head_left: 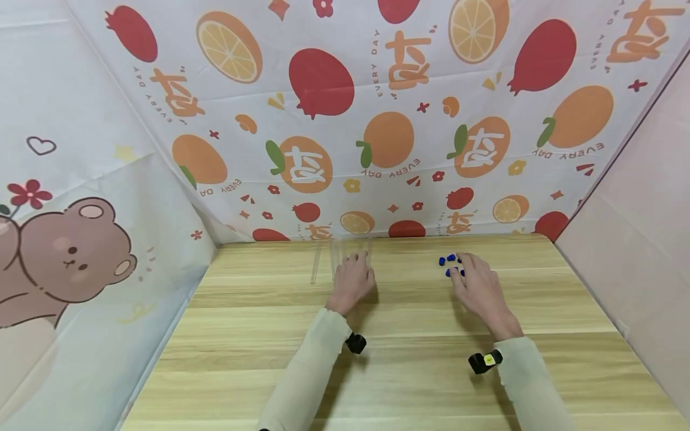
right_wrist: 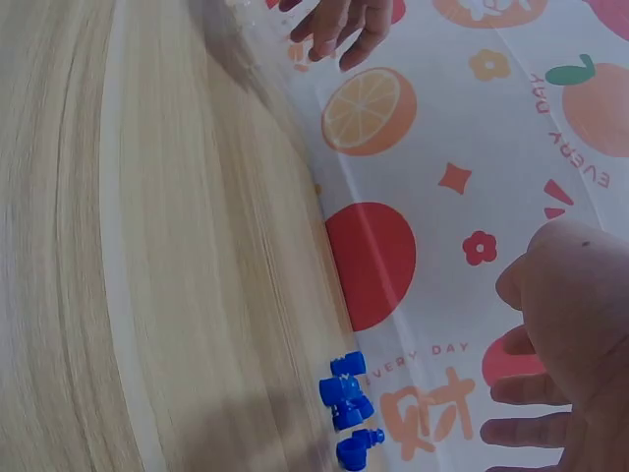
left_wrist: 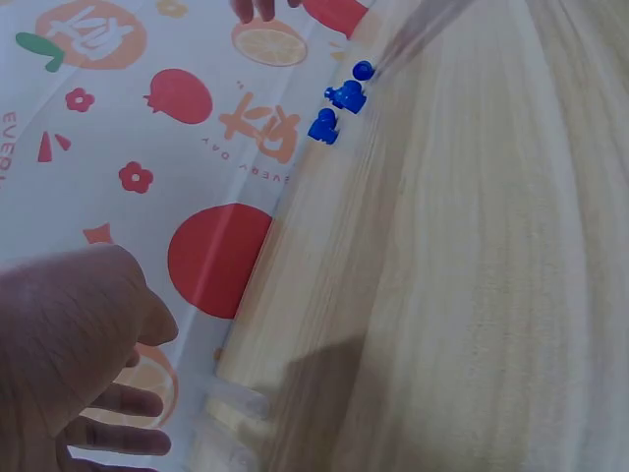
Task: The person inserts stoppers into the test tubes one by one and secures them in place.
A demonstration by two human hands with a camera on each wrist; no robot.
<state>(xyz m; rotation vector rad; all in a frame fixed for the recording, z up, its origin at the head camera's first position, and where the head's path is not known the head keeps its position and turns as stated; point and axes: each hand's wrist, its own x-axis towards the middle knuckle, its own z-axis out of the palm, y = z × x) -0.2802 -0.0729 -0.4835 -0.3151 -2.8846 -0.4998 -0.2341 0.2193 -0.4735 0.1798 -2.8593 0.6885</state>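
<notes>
Several small blue caps [head_left: 451,258] lie in a loose cluster on the wooden table. My right hand [head_left: 480,287] hovers over them, and in the right wrist view its fingers [right_wrist: 531,430] are loosely spread, apart from the blue caps [right_wrist: 348,398] and holding nothing. Clear, slender tubes [head_left: 335,260] lie at the far side of the table, partly hidden by my left hand [head_left: 353,280]. That hand is above them with relaxed fingers; the left wrist view shows nothing in its grasp, with the clear tube ends [left_wrist: 238,397] beside it.
The wooden table [head_left: 409,371] ends at a wall covering [head_left: 377,197] printed with fruit, close behind the tubes and caps. A cloth with a bear print [head_left: 81,263] hangs at the left, and a pale panel [head_left: 636,239] stands at the right.
</notes>
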